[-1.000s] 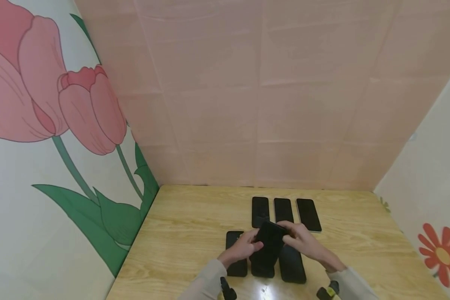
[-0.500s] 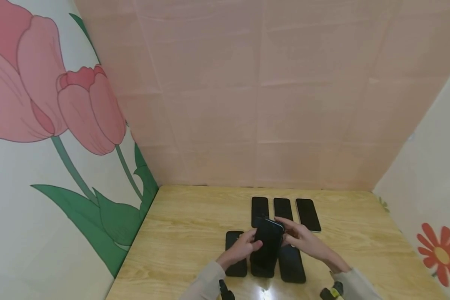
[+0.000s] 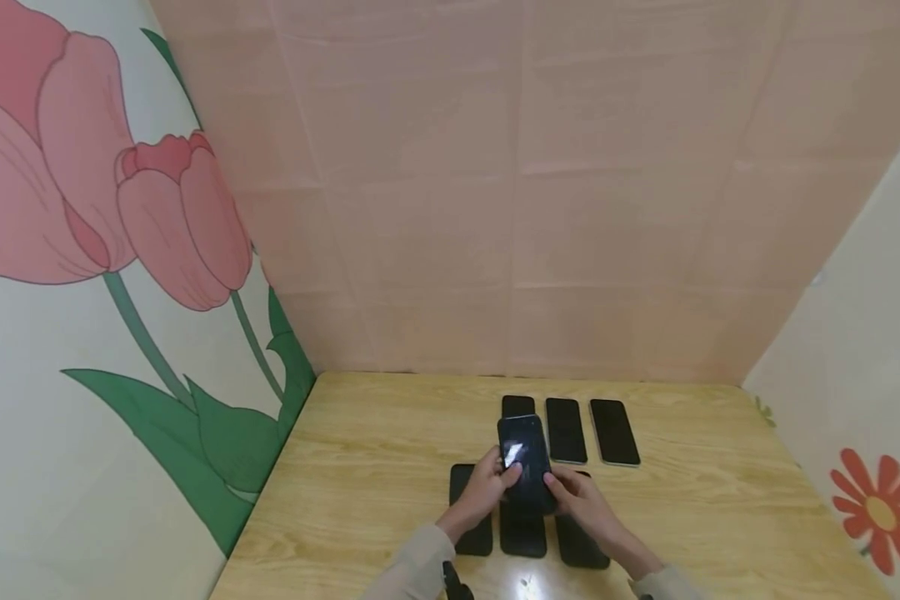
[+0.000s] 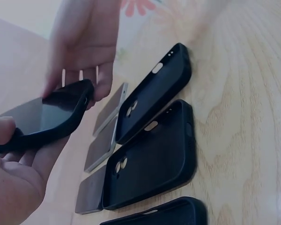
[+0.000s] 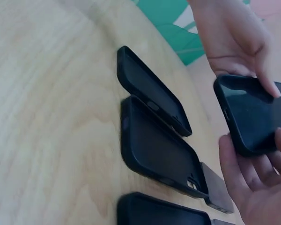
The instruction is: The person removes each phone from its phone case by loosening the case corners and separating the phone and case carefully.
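Both hands hold a dark phone in a black case (image 3: 528, 479) above the table. My left hand (image 3: 482, 492) grips its left side, thumb over the screen and fingers beneath, as the left wrist view shows. At its lower right edge my right hand (image 3: 587, 504) holds it, thumb on the front and fingers underneath. A raised black rim runs round the glossy screen (image 5: 246, 112) in the right wrist view. Below lie three empty black phone cases, inner sides up: a left one (image 3: 476, 537), a middle one (image 3: 523, 537) and a right one (image 3: 581, 546).
Behind the cases, a row of phones lies on the wooden table (image 3: 390, 433): a left phone (image 3: 518, 406) partly covered by the held one, a middle phone (image 3: 566, 429) and a right phone (image 3: 615, 432). A pink-beige sheet (image 3: 517, 250) hangs behind the table.
The held phone has moved up and away from me, and its screen now catches a reflection. My right hand has slid from its upper right corner down to its lower right edge.
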Demonstrator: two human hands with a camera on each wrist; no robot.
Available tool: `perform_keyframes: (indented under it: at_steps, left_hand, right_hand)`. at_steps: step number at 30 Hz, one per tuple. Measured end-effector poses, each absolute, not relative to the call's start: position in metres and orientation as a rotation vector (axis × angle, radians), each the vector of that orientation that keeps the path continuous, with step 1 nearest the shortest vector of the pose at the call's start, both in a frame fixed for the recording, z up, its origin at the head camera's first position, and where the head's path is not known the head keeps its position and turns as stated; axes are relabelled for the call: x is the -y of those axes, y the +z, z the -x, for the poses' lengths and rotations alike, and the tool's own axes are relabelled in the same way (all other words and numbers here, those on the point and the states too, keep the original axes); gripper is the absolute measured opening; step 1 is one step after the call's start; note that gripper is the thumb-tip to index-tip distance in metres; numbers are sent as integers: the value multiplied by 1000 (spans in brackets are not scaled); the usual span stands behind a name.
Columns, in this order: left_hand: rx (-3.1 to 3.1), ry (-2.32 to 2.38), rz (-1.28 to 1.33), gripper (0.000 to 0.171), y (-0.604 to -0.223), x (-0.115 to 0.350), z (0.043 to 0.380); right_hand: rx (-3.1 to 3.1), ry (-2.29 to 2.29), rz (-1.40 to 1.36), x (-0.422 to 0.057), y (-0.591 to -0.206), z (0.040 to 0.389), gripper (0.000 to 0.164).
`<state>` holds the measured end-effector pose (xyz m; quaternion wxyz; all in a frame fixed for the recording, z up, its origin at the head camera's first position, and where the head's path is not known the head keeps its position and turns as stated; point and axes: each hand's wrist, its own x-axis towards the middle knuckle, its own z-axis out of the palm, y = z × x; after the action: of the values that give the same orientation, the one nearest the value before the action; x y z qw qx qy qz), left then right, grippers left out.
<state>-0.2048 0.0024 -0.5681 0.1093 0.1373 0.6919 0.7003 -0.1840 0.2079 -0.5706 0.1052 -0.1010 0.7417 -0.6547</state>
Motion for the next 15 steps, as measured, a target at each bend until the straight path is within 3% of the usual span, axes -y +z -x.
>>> perform_keyframes:
  at_steps: [8, 15]
  left_hand:
    - [-1935, 2106, -406, 33, -569, -3, 204]
    - [-1940, 2092, -489, 35, -567, -9, 203]
  right_hand:
    - [-2356, -1935, -107, -196, -581, 185, 35]
    - [-2650, -1861, -199, -190, -580, 184, 23]
